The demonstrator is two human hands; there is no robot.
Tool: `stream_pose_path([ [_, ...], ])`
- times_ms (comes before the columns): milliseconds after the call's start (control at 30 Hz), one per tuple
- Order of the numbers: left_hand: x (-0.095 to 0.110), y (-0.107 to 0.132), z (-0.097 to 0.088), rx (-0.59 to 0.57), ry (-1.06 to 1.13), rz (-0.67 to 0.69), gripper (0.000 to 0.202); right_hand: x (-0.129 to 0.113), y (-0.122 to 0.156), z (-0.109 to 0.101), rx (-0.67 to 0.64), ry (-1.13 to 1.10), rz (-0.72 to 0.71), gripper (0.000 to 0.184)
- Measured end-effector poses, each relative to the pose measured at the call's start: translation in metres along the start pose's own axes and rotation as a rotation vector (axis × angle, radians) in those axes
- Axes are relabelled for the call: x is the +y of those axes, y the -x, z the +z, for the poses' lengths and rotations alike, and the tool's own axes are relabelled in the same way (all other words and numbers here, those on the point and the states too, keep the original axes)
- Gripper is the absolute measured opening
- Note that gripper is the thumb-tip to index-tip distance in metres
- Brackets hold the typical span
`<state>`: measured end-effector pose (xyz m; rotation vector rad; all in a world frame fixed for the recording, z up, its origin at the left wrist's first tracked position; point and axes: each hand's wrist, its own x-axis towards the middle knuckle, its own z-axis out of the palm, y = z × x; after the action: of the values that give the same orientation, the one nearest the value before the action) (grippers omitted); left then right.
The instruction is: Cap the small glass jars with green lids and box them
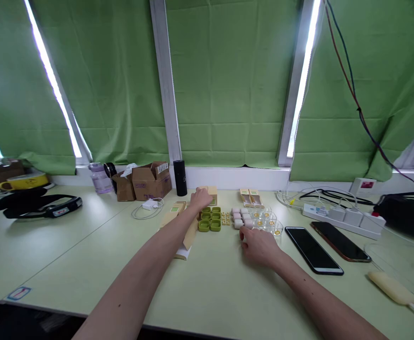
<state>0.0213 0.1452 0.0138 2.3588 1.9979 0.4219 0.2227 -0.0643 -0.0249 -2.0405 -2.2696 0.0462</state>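
Observation:
My left hand (200, 198) reaches to the back of the table. Its fingers are curled and partly hidden, right beside a small tan cardboard box (213, 191). Under that wrist lie more tan boxes (171, 216). Several olive-green square cups (209, 225) stand in rows right of the left forearm, with small gold pieces (225, 218) beside them. My right hand (259, 243) rests low with bent, closed fingers at the front of the pink and white blocks (242, 217). Clear cups with gold centres (271, 222) stand just behind it. What the right fingertips hold, if anything, cannot be made out.
An opened tan box (251, 198) lies at the back. Two phones (313, 250) (340, 241) and a power strip (344, 221) with cables are on the right. A black cylinder (180, 178), brown cartons (151, 181), a purple bottle (100, 178) and a white charger (150, 204) stand left.

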Motion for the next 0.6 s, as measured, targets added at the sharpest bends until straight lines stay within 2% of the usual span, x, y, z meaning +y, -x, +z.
stream_pose_path([
  [67,-0.002,-0.002,0.001,-0.015,0.008,0.005,0.026,0.0,0.0,0.0,0.004,-0.005,-0.002,0.022],
  [200,-0.002,-0.005,0.005,-0.021,0.004,0.022,0.032,-0.001,0.0,-0.001,0.005,-0.004,0.0,0.022],
  [367,-0.003,-0.001,0.007,0.006,-0.016,0.055,0.026,0.0,-0.001,-0.001,0.002,-0.005,0.001,0.022],
  [500,0.001,0.006,0.006,0.057,-0.041,0.126,0.043,0.0,0.0,-0.002,0.004,-0.004,-0.002,0.023],
  [600,0.006,0.008,0.007,0.046,-0.073,0.188,0.038,0.0,0.0,-0.001,0.005,-0.002,-0.001,0.023],
])
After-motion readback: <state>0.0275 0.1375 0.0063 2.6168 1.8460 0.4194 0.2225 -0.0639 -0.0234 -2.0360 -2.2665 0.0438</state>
